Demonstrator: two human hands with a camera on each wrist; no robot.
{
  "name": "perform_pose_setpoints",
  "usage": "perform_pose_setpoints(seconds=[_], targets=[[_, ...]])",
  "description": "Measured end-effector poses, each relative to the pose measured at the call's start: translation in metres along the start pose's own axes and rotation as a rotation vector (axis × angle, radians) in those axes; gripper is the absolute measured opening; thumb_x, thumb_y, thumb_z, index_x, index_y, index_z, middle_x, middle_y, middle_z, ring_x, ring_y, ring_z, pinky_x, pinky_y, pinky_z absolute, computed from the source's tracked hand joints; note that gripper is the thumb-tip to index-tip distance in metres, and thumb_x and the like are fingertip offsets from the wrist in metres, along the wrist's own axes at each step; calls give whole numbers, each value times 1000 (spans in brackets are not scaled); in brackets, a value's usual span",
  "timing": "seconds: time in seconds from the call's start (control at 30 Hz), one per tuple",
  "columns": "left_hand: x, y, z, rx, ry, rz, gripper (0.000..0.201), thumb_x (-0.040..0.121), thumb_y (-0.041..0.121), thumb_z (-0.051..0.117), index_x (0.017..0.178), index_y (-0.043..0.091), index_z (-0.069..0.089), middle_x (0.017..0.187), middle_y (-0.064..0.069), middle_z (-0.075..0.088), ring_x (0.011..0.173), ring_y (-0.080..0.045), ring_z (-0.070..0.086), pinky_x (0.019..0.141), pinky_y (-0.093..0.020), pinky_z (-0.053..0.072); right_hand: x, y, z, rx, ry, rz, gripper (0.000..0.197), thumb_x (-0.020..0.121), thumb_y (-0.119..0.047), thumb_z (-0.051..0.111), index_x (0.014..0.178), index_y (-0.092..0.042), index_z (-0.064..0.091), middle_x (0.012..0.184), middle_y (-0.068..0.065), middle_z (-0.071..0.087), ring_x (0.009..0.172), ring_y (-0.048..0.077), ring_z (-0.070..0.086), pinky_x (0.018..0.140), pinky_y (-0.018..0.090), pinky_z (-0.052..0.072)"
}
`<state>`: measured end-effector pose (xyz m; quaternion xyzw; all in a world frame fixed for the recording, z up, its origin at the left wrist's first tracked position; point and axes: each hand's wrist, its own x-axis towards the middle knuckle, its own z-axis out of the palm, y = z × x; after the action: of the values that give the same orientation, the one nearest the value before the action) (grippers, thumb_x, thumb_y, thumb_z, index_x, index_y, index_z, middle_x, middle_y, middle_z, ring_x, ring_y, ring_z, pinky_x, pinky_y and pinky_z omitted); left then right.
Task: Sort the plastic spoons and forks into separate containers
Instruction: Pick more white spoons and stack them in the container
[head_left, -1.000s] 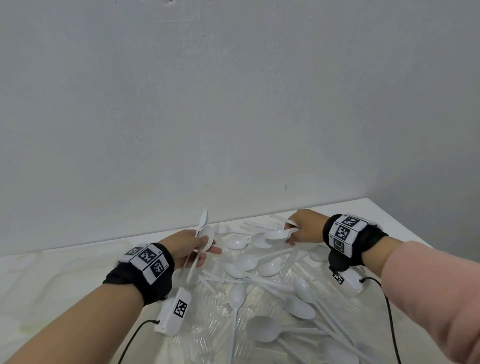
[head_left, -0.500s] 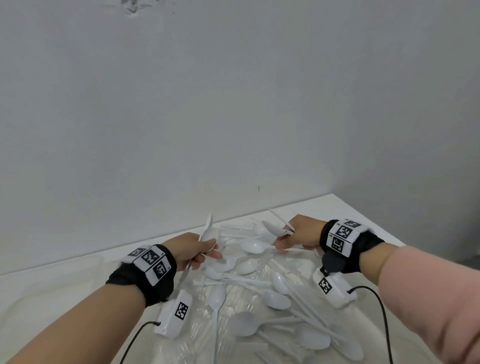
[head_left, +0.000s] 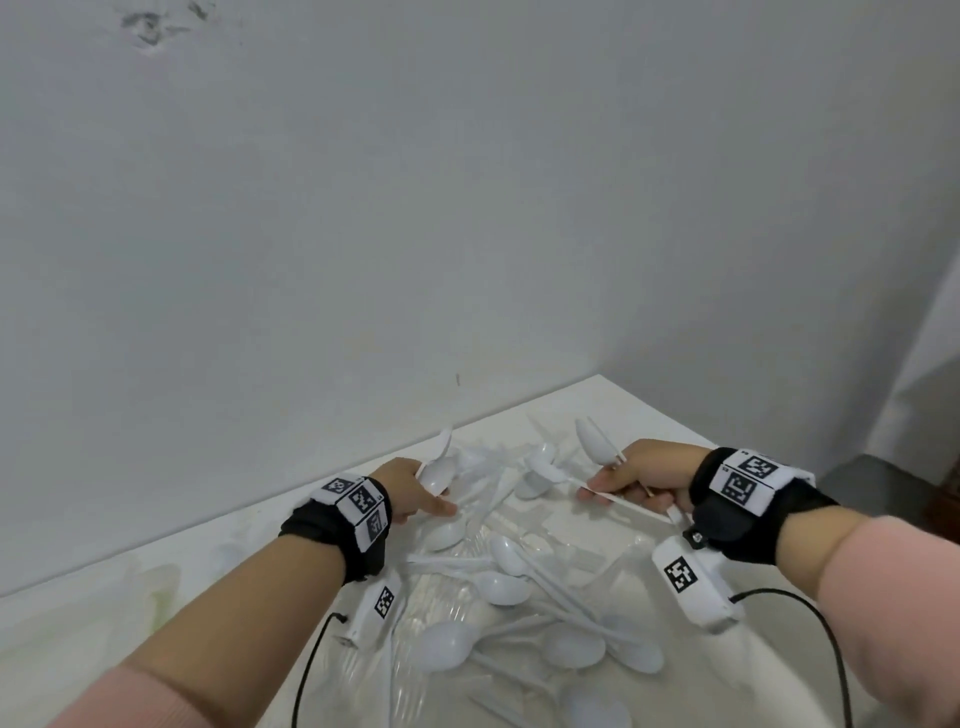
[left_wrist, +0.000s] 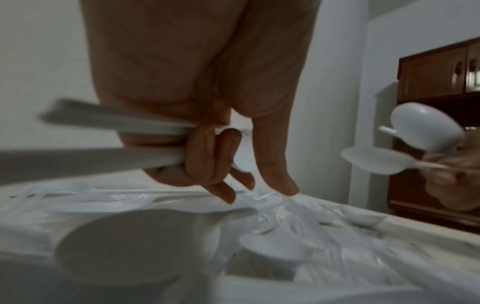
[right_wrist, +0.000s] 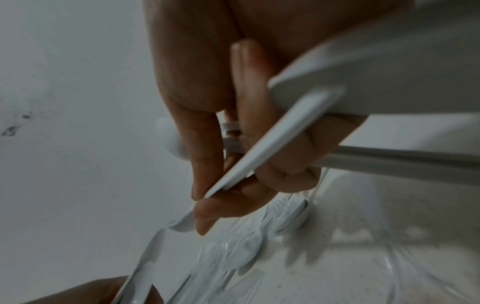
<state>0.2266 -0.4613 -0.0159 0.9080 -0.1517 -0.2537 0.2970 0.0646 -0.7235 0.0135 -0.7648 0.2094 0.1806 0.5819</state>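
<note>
Pale grey plaster walls met in a corner behind a white desk, its top smooth and faintly stained. At the left, the left hand had its grip clamped on two white plastic spoons; the left wrist view showed two flat handles passing under the curled fingers, while the index finger pointed down and touched clear plastic on the pile. One held bowl stood tilted up toward the wall, the other sat just beside the knuckles. Between the two hands lay the loose pile of cutlery on the desk: roughly ten glossy white spoons with oval bowls and thin straight handles crossed over one another, mixed with clear plastic forks whose number could not be told, since they were see-through and blurred. At the right, the right hand had its grip shut round white spoons too, at least two by the bowls seen above the fist, with one handle pinched between thumb and fingertip. Each wrist wore a black band with square printed markers, and a small white box with a black cable hung below each. A brown wooden cabinet stood beyond the desk in the left wrist view.
</note>
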Motion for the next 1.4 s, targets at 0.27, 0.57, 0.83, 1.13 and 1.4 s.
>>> perform_pose_setpoints(seconds=[0.27, 0.57, 0.83, 1.13, 1.4], targets=[[7, 7, 11, 166, -41, -18, 35, 69, 30, 87, 91, 12, 67, 63, 2, 54, 51, -12, 45, 46, -18, 37, -8, 15, -1, 77, 2, 10, 14, 92, -11, 60, 91, -5, 73, 61, -1, 65, 29, 3, 25, 27, 14, 17], [8, 9, 9, 235, -65, -32, 38, 73, 35, 84, 72, 13, 52, 61, 0, 53, 51, -13, 46, 50, -20, 38, -10, 17, 6, 114, -6, 30, 15, 92, -10, 60, 84, -7, 73, 64, 1, 64, 31, 3, 23, 28, 13, 15], [-1, 17, -5, 204, -131, 31, 29, 81, 36, 76, 64, 16, 67, 54, 6, 41, 47, -12, 32, 44, -15, 30, -7, 20, 7, 121, 13, 26, 15, 93, -11, 59, 90, -7, 72, 62, -1, 63, 34, 4, 30, 30, 14, 18], [-6, 16, -6, -193, -262, 52, 28, 92, 25, 64, 75, 4, 57, 55, -1, 60, 57, -16, 64, 54, -22, 47, -7, 20, -4, 187, 74, 27, 17, 97, -10, 50, 94, -2, 64, 64, 8, 61, 32, 6, 31, 27, 15, 19], [0, 40, 15, -308, -188, 72, 22, 97, 21, 59, 90, 2, 50, 66, -5, 59, 41, -12, 49, 43, -23, 45, -11, 33, -22, 245, 91, 33, 20, 99, -12, 46, 101, -2, 64, 57, 2, 50, 33, 6, 28, 27, 14, 17]])
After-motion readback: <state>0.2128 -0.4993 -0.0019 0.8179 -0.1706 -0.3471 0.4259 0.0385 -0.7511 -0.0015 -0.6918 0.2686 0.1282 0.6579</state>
